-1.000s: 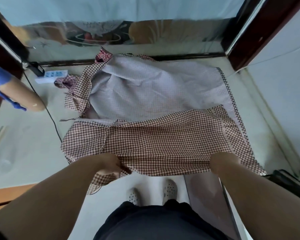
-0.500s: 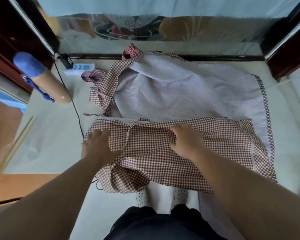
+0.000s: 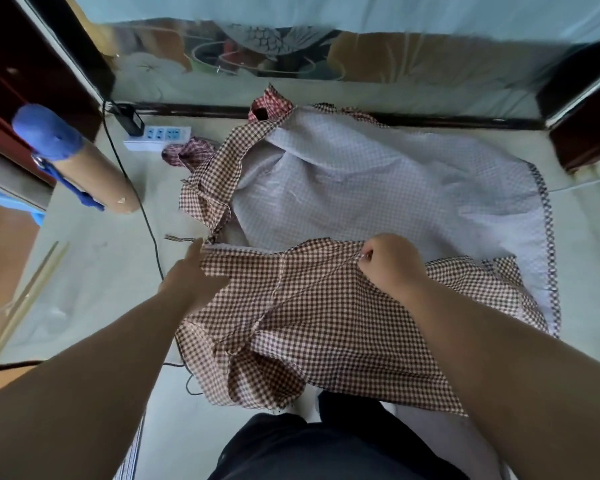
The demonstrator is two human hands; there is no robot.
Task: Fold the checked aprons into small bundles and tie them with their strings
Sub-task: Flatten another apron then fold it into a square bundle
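A brown-and-white checked apron point(image 3: 326, 317) lies folded across the near part of the table, its near edge hanging over the front. My left hand point(image 3: 191, 275) lies flat at the apron's far left corner, fingers straight and pointing away. My right hand point(image 3: 388, 261) has curled fingers pinching the fabric at the top fold near the middle. A thin apron string point(image 3: 181, 239) trails left from the far left corner. Behind it a pale lilac checked cloth point(image 3: 378, 188) is spread out, with another brown checked piece point(image 3: 208, 188) crumpled along its left side.
A cardboard tube with a blue end point(image 3: 70, 161) lies at the left. A white power strip point(image 3: 156, 136) and a black cable point(image 3: 146, 216) run along the left of the table point(image 3: 94, 271). A small red checked bundle point(image 3: 271, 105) sits at the back edge.
Both hands moved from the near hem up onto the apron. The left hand slid out to the far left corner, and the right hand went from lying flat to pinching the top fold.
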